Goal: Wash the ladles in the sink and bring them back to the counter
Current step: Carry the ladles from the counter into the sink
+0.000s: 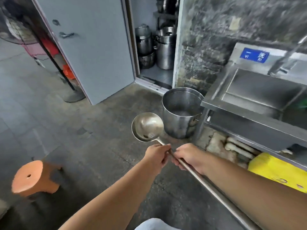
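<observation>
We grip the ladle [147, 126] handle with left hand [157, 156] and right hand [189, 157], apparently carrying it; next we swing it to the sink [214, 97]

My ladle [147, 127] handle runs out past the bottom edge, my left hand [157, 156] and right hand [189, 157] cover its neck, the sink [249, 90] is cut off at the right, and its blue sign [255, 55] blurs unreadable

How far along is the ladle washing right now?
Nothing looks finished. In hand: the left hand and right hand both grip one ladle, with specks in its bowl, held over the floor beside the pot. Left: washing it in the sink and returning it.
</observation>
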